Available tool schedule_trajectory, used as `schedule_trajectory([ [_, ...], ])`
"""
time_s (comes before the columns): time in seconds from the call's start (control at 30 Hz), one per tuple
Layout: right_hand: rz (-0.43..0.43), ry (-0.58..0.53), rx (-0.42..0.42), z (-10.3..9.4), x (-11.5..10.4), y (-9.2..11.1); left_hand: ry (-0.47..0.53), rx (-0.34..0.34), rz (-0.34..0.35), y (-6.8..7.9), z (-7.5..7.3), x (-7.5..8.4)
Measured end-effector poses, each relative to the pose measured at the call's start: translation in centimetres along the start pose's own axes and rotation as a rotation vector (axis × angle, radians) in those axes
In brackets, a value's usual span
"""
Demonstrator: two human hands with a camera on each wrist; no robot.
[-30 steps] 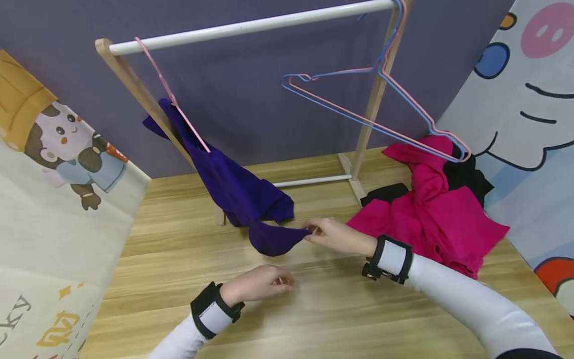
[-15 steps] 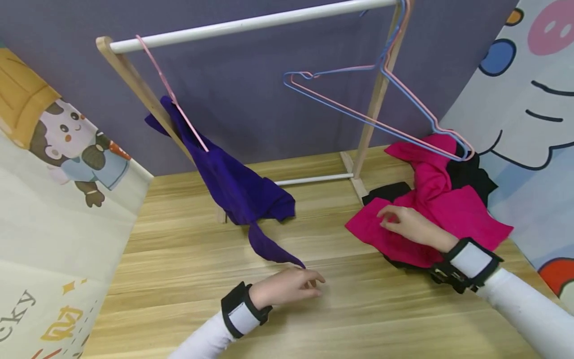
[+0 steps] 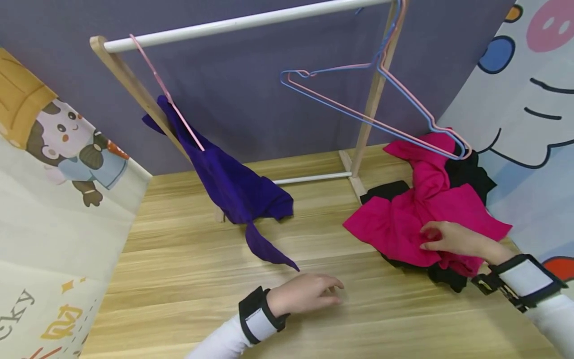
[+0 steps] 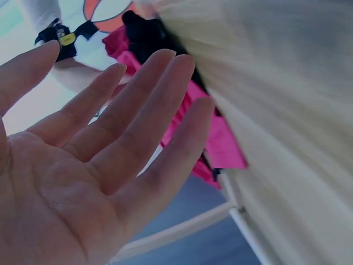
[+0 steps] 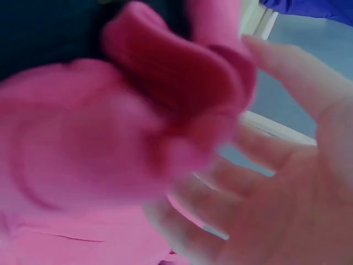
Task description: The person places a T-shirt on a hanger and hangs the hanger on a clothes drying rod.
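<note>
Pink cloth (image 3: 401, 227), right of frame, partly hidden behind loosely parted right hand (image 3: 458, 241), contact unclear; left hand (image 3: 306, 294) relaxed, released.

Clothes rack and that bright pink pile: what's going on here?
Someone's right hand is at the pink garment, heaped with black cloth on the floor; whether it touches it is hard to tell. The left hand holds nothing. On the rack, a purple garment hangs from a pink hanger at one end, and two bare hangers, one pink and one blue, hang at the other.
</note>
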State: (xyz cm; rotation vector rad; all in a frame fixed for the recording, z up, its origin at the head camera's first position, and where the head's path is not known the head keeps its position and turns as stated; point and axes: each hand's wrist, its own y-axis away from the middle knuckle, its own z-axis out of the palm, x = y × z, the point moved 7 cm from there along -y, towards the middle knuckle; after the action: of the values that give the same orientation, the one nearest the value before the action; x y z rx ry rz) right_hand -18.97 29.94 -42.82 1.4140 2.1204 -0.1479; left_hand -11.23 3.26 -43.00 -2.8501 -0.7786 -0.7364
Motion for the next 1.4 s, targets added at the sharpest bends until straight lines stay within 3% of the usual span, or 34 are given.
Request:
schedule_trajectory([
  [0.23,0.014,0.042,0.007,0.7,0.7,0.4,-0.008,-0.014,-0.009,-1.9,-1.7,0.9],
  [0.5,-0.031,0.072,0.07,0.3,-0.1,-0.1,-0.035,0.075,-0.004,-3.0,-4.4,1.9],
  [0.67,-0.053,0.033,0.1,-0.7,-1.5,-0.4,-0.102,0.116,0.005,-3.2,-6.7,2.7],
  [0.9,-0.055,-0.058,0.144,-2.9,-3.6,-1.2,-0.162,0.114,-0.009,-4.6,-9.1,3.2],
  [1.03,-0.05,-0.097,0.151,-3.8,-4.6,-1.8,-0.061,0.101,-0.067,-5.3,-9.8,2.3],
  [1.2,0.018,-0.137,0.159,-5.2,-5.7,-2.7,0.116,0.089,-0.118,-5.8,-10.1,1.0],
  [1.4,0.056,-0.133,0.182,-7.1,-7.6,-3.7,0.205,0.104,-0.155,-6.0,-10.5,-0.4],
])
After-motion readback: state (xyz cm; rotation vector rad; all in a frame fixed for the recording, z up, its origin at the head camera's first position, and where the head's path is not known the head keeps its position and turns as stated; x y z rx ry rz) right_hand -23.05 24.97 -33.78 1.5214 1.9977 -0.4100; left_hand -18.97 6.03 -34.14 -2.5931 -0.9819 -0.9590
